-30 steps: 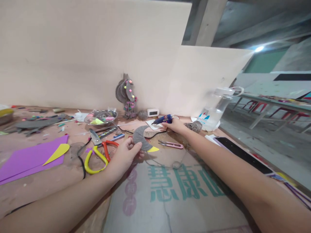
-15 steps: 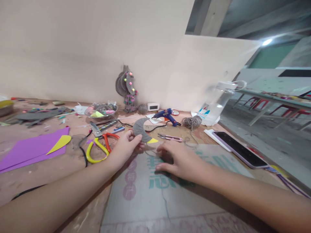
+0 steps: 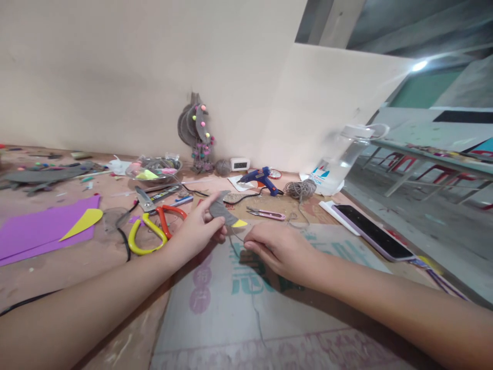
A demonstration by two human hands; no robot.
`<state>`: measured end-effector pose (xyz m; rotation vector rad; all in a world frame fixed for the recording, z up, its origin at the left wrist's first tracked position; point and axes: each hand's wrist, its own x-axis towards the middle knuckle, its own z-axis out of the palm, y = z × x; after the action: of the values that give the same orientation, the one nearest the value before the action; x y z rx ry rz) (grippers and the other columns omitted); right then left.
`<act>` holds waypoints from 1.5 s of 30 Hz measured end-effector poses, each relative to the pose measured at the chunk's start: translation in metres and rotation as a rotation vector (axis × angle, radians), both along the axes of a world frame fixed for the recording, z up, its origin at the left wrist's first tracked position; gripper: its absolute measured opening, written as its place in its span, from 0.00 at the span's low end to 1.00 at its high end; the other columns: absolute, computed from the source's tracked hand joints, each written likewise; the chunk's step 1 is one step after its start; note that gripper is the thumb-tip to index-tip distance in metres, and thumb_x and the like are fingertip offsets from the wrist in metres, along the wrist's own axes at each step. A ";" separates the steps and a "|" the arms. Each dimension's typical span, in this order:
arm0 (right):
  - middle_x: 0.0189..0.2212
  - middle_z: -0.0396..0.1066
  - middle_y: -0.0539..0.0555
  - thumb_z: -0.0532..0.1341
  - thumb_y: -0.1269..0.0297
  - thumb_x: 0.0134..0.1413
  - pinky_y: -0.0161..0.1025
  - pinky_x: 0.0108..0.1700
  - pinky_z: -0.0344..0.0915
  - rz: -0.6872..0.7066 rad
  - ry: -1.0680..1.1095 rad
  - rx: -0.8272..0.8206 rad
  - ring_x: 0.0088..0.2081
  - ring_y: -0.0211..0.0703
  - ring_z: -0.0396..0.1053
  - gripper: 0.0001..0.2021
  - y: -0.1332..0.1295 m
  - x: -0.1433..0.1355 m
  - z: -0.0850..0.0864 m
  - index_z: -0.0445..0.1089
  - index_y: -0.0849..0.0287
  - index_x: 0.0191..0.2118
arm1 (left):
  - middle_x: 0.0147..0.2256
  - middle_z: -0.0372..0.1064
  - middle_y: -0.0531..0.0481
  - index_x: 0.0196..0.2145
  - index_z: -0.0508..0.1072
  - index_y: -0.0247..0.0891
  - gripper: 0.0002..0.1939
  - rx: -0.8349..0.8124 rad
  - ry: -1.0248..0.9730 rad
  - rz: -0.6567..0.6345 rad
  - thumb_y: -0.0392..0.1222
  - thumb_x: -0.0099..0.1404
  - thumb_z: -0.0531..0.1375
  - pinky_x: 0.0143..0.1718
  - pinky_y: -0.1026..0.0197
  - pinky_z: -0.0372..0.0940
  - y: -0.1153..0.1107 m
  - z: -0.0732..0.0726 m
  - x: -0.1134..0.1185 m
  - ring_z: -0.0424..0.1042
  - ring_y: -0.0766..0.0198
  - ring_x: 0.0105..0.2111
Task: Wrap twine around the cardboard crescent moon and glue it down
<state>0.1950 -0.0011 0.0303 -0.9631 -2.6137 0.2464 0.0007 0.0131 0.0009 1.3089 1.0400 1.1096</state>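
A crescent shape (image 3: 222, 210) wound in grey yarn, with a yellow tip showing, is held between the thumb and fingers of my left hand (image 3: 206, 222). From it a grey strand (image 3: 236, 236) runs across to my right hand (image 3: 275, 249), whose thumb and fingers are pinched on the yarn. The loose end trails down over the printed cardboard sheet (image 3: 208, 329). Small pink-handled snips (image 3: 266, 213) lie just beyond my right hand. Scissors with yellow and red handles (image 3: 150, 234) rest left of the crescent.
Behind are a blue glue gun (image 3: 262, 180), a yarn ball (image 3: 302, 189), a small clock (image 3: 241, 164), a tray (image 3: 154, 177) and a hanging ornament (image 3: 196, 128). A phone (image 3: 372, 231) and water bottle (image 3: 339, 159) stand right; purple sheets (image 3: 46, 228) lie left.
My right thumb and fingers have closed on the yarn, which now spans between both hands. The crescent has turned in my left hand, whose index finger now stretches along it. The view has shifted slightly.
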 end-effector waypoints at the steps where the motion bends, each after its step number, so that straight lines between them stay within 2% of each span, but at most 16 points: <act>1: 0.28 0.70 0.52 0.50 0.64 0.60 0.34 0.33 0.58 0.010 0.007 0.028 0.29 0.38 0.65 0.12 0.001 0.000 0.001 0.69 0.59 0.33 | 0.21 0.68 0.54 0.53 0.60 0.36 0.26 0.007 0.064 -0.023 0.39 0.56 0.56 0.27 0.63 0.64 0.000 0.000 -0.001 0.68 0.67 0.21; 4: 0.27 0.70 0.52 0.51 0.64 0.60 0.33 0.32 0.57 -0.006 0.099 0.093 0.29 0.37 0.65 0.11 0.007 0.001 0.005 0.69 0.59 0.34 | 0.25 0.70 0.51 0.44 0.70 0.35 0.17 0.062 0.263 -0.031 0.40 0.56 0.55 0.28 0.64 0.62 0.000 -0.001 -0.001 0.68 0.66 0.25; 7: 0.26 0.70 0.52 0.51 0.65 0.60 0.32 0.32 0.58 -0.026 0.245 0.113 0.29 0.36 0.65 0.11 0.014 0.002 0.007 0.70 0.60 0.34 | 0.28 0.69 0.52 0.46 0.68 0.37 0.19 0.104 0.368 -0.058 0.39 0.56 0.56 0.26 0.65 0.61 -0.003 -0.002 0.000 0.67 0.66 0.26; 11: 0.27 0.71 0.51 0.52 0.64 0.59 0.31 0.31 0.58 -0.056 0.324 0.073 0.29 0.35 0.66 0.11 0.017 0.003 0.007 0.70 0.62 0.34 | 0.29 0.68 0.54 0.49 0.60 0.41 0.25 0.148 0.363 -0.148 0.42 0.54 0.60 0.30 0.62 0.63 -0.006 -0.006 0.001 0.69 0.64 0.29; 15: 0.27 0.71 0.50 0.53 0.64 0.59 0.30 0.32 0.59 -0.052 0.344 0.077 0.29 0.34 0.66 0.10 0.014 0.002 0.005 0.70 0.61 0.35 | 0.31 0.70 0.53 0.47 0.58 0.43 0.25 0.117 0.331 -0.186 0.45 0.54 0.61 0.31 0.60 0.65 -0.005 -0.010 0.001 0.71 0.60 0.32; 22: 0.26 0.71 0.50 0.53 0.64 0.59 0.30 0.31 0.58 -0.079 0.354 0.048 0.28 0.33 0.66 0.11 0.016 0.004 0.003 0.71 0.61 0.33 | 0.37 0.69 0.50 0.47 0.58 0.43 0.24 0.138 0.337 -0.194 0.44 0.54 0.61 0.35 0.57 0.67 -0.004 -0.011 0.000 0.72 0.59 0.35; 28: 0.22 0.69 0.49 0.53 0.63 0.58 0.31 0.28 0.56 -0.136 0.353 0.025 0.25 0.33 0.64 0.12 0.019 0.006 0.001 0.71 0.61 0.32 | 0.40 0.69 0.48 0.48 0.59 0.41 0.21 0.215 0.418 -0.180 0.44 0.57 0.59 0.35 0.59 0.66 -0.007 -0.007 -0.001 0.72 0.61 0.36; 34: 0.22 0.67 0.49 0.53 0.63 0.58 0.31 0.28 0.56 -0.119 0.390 -0.016 0.24 0.33 0.62 0.12 0.018 0.005 0.003 0.70 0.61 0.31 | 0.35 0.71 0.51 0.48 0.60 0.41 0.21 0.192 0.401 -0.189 0.44 0.58 0.58 0.33 0.60 0.66 -0.007 -0.006 -0.001 0.72 0.62 0.33; 38: 0.20 0.64 0.48 0.54 0.62 0.57 0.31 0.27 0.56 -0.156 0.414 -0.120 0.23 0.33 0.60 0.11 0.021 0.009 0.008 0.69 0.61 0.28 | 0.36 0.71 0.52 0.47 0.62 0.42 0.19 0.232 0.430 -0.144 0.45 0.58 0.58 0.33 0.60 0.66 -0.008 -0.007 -0.001 0.72 0.62 0.33; 41: 0.18 0.61 0.46 0.56 0.60 0.55 0.32 0.25 0.56 -0.191 0.412 -0.315 0.21 0.33 0.59 0.10 0.027 0.017 0.013 0.68 0.61 0.29 | 0.37 0.71 0.51 0.46 0.62 0.43 0.19 0.239 0.407 -0.132 0.47 0.58 0.58 0.34 0.59 0.66 -0.008 -0.008 -0.001 0.72 0.61 0.34; 45: 0.17 0.60 0.46 0.55 0.56 0.54 0.31 0.22 0.53 -0.148 0.318 -0.527 0.19 0.31 0.57 0.12 0.037 0.030 0.015 0.67 0.61 0.30 | 0.39 0.70 0.50 0.46 0.62 0.43 0.19 0.268 0.393 -0.084 0.47 0.58 0.58 0.37 0.57 0.66 -0.008 -0.011 -0.001 0.72 0.61 0.35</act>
<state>0.2247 0.0359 0.0449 -1.1592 -2.2087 0.9972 0.0000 0.0053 -0.0099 1.8217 1.1326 0.9722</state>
